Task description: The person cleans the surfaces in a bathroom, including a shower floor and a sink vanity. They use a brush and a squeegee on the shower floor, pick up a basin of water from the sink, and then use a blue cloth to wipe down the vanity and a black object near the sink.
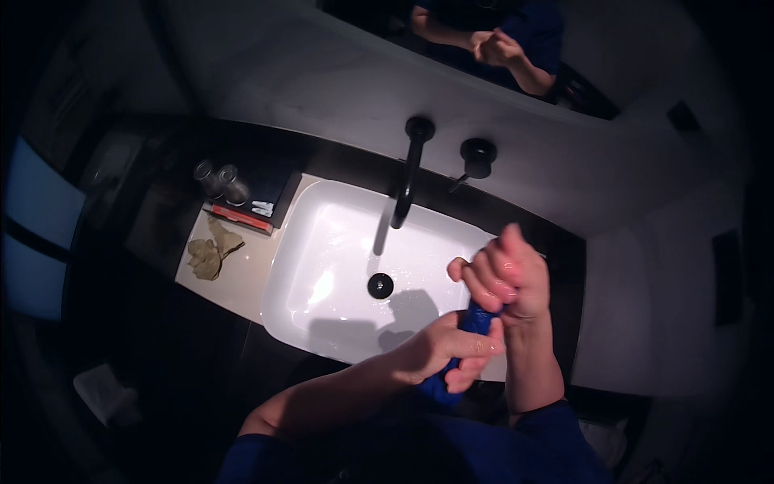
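A twisted length of wet blue cloth is gripped in both fists above the right front side of the white basin. My right hand is clenched around its upper end, the thumb pointing up. Lower down, my left hand closes around the same cloth. It runs down towards my blue shirt and matches it in colour; whether it is part of the shirt I cannot tell. Both hands glisten with water. Droplets dot the basin around its black drain.
Behind the basin, a black spout and a lever handle come out of the wall. Left on the counter are a dark tray with two glasses, a red packet and a crumpled olive item. A mirror hangs above.
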{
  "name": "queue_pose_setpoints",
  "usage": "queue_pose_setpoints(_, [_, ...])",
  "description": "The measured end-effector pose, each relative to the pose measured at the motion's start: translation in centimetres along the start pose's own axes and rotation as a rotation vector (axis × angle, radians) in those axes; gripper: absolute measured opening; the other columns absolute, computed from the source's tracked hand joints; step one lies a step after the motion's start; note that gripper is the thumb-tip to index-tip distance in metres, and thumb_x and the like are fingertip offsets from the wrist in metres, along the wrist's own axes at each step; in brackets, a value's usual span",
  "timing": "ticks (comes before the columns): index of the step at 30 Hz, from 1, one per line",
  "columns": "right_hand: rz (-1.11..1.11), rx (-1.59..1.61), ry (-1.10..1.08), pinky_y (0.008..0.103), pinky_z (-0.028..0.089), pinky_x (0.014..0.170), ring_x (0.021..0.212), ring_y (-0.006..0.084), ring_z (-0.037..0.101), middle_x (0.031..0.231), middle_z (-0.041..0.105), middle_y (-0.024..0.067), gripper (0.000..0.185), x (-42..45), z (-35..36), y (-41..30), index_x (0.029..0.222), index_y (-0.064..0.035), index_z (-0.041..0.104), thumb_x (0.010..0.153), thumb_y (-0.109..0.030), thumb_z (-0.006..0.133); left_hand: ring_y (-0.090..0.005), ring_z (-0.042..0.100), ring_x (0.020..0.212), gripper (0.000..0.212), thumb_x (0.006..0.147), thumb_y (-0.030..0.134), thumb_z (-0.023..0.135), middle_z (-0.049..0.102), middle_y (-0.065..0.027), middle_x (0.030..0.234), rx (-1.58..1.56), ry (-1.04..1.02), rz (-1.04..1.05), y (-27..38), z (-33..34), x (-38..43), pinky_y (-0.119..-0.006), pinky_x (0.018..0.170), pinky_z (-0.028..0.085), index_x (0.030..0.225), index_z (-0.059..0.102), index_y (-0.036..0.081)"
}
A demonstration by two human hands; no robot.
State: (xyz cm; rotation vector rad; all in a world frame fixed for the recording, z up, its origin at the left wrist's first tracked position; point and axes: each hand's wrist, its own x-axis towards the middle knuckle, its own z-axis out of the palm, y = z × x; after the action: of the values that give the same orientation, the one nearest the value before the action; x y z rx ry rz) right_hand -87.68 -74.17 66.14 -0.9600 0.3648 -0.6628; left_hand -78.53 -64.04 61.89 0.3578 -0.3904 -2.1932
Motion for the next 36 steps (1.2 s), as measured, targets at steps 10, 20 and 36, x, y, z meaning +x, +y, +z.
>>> queue_pose_setpoints(10, [0.229, -0.857, 0.495, 0.028, 0.039, 0.043, 0.042, 0.0125, 0.046, 0.047, 0.045, 0.0026, 0.05, 0.4, -8.9, 11.9, 0.056, -0.0041, 0.047, 0.094, -0.035, 0.049, -0.0171, 0.047, 0.041, 0.018, 0.081, 0.01, 0.052, 0.048, -0.0078, 0.054, 0.416, 0.539, 0.017, -6.0, -12.1, 6.2, -0.032, 0.04, 0.042, 0.067, 0.048, 0.0])
queue_pose_setpoints(20, [0.284, -1.495, 0.44, 0.0434, 0.049, 0.065, 0.061, 0.0341, 0.062, 0.063, 0.061, 0.0189, 0.048, -1.3, -13.3, 19.4, 0.065, -0.0005, 0.063, 0.093, -0.036, 0.045, -0.0186, 0.052, 0.046, 0.025, 0.082, 0.022, 0.061, 0.053, -0.0082, 0.061, 0.706, 0.693, -0.094, -10.3, -17.1, 6.5, -0.033, 0.042, 0.044, 0.088, 0.054, -0.001])
queue_pose_setpoints(36, [0.155, 0.28, -0.736, 0.0495, 0.009, 0.113, 0.135, 0.0457, 0.017, 0.145, 0.009, 0.0351, 0.142, 4.5, -5.0, 1.3, 0.144, -0.0006, -0.007, 0.051, -0.066, 0.078, -0.0208, 0.054, 0.052, 0.031, 0.074, 0.024, 0.066, 0.055, -0.012, 0.061, -0.153, -0.873, 0.009, 1.7, -0.3, 6.1, -0.031, 0.062, 0.045, 0.083, 0.052, -0.002])
